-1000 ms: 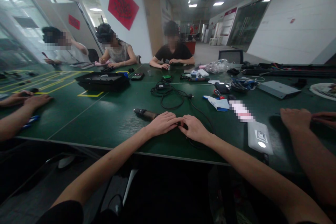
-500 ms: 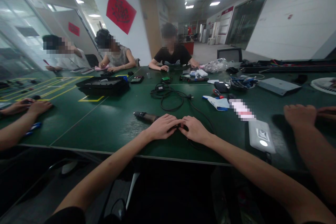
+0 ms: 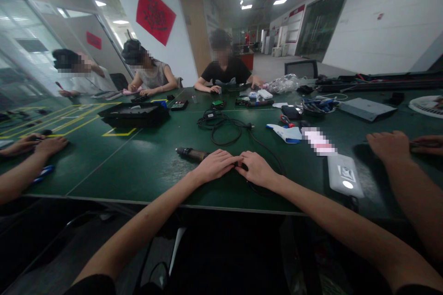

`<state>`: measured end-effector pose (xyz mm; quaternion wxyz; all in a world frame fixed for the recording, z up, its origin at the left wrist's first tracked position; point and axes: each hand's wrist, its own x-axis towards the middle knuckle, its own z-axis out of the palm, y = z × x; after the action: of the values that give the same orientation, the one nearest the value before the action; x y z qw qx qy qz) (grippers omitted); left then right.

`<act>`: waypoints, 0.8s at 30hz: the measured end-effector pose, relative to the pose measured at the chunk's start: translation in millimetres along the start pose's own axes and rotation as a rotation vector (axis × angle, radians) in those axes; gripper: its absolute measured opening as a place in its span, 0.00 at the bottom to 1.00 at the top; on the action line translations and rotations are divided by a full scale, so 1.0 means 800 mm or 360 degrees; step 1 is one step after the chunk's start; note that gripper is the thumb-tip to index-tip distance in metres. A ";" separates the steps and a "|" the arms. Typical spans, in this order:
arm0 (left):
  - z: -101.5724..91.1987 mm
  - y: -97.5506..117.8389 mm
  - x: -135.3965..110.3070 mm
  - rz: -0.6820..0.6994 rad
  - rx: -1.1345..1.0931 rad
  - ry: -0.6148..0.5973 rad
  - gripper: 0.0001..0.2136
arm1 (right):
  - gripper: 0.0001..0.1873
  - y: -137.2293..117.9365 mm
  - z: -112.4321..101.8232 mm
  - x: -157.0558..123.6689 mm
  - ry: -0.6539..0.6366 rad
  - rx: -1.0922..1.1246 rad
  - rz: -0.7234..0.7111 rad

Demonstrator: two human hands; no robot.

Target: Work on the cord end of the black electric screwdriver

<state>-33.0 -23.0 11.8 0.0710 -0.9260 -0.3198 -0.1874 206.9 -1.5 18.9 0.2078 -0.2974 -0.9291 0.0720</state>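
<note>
My left hand (image 3: 215, 166) lies flat on the green table (image 3: 145, 166), fingers stretched out over the handle of a dark rod-shaped tool (image 3: 189, 152). The tool's metal tip sticks out to the left of that hand. My right hand (image 3: 256, 169) meets it fingertip to fingertip, its fingers bent down onto the tool's dark rear end, where a black cable (image 3: 221, 130) leaves and coils further back on the table. Most of the tool is hidden under my hands.
A white device (image 3: 344, 176) lies to the right, near another person's hands (image 3: 389, 145). Someone else's hands (image 3: 38, 145) rest at the left edge. A black case (image 3: 134, 113), blue-white items (image 3: 287, 132) and clutter lie further back, where three people sit.
My hands stay where they were on the tool. The view has drifted slightly, and the person in black across the table has spread one hand outward.
</note>
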 end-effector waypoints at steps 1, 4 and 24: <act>0.001 -0.001 0.000 0.0002 0.0004 0.0006 0.19 | 0.07 0.000 -0.004 0.000 -0.0013 0.0005 0.0000; 0.002 -0.002 0.000 0.0018 0.0010 0.0003 0.18 | 0.11 0.002 -0.033 -0.005 -0.0053 0.0063 -0.0058; 0.000 0.001 -0.001 -0.0029 -0.0053 0.0027 0.20 | 0.23 0.047 -0.093 -0.094 -0.0350 -0.0018 0.0032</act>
<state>-32.9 -24.4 11.4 0.0566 -0.9226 -0.3243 -0.2013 314.0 -14.3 50.2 0.1021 -0.2983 -0.9436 0.1011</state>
